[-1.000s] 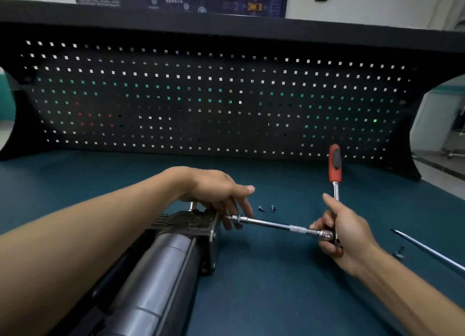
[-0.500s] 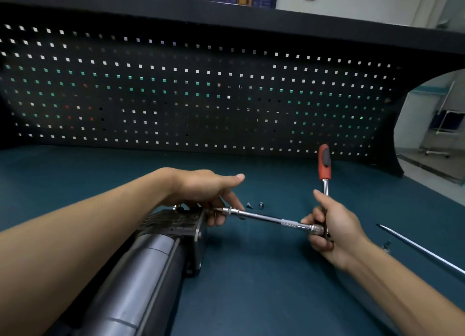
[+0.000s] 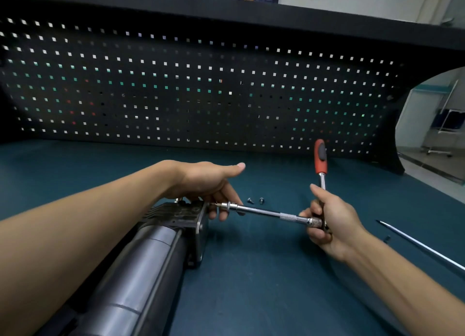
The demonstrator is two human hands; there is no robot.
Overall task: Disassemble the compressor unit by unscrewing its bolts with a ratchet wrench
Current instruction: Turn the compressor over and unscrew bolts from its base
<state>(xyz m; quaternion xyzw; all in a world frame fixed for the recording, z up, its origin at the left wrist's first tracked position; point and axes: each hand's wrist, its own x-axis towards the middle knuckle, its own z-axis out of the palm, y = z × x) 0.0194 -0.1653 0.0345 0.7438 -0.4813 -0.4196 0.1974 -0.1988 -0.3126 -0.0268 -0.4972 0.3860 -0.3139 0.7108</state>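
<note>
— While the compressor (image 3: 141, 260) lies lengthwise on the worktop (image 3: 264, 285), its finned end pointing toward the pegboard (image 3: 201, 96), where is the ratchet wrench (image 3: 320, 157)?

— Just to the right of the compressor's far end. Its red handle stands nearly upright. A steel extension bar (image 3: 266, 212) runs from the wrench head leftward to the compressor's end plate, and the bar's tip meets the plate's face.

— Who has hold of it?

— The right hand (image 3: 332, 217). Its fingers (image 3: 314, 235) are clenched round the wrench head and the lower shaft, with the thumb laid up along the shaft.

— And the left hand (image 3: 206, 182)?

— It sits over the compressor's far end. Its fingers (image 3: 224, 213) curl down round the front end of the bar, right at the end plate. The thumb is stretched out straight, off the bar.

— Any loose parts?

— Two small bolts (image 3: 255, 200) lie close together on the worktop, just beyond the bar and to the right of the compressor's far end. Well to the compressor's right, past the right hand, a long thin steel rod (image 3: 422, 247) lies at a slant. A small dark piece (image 3: 387, 239) lies beside it; I cannot tell what it is.
</note>
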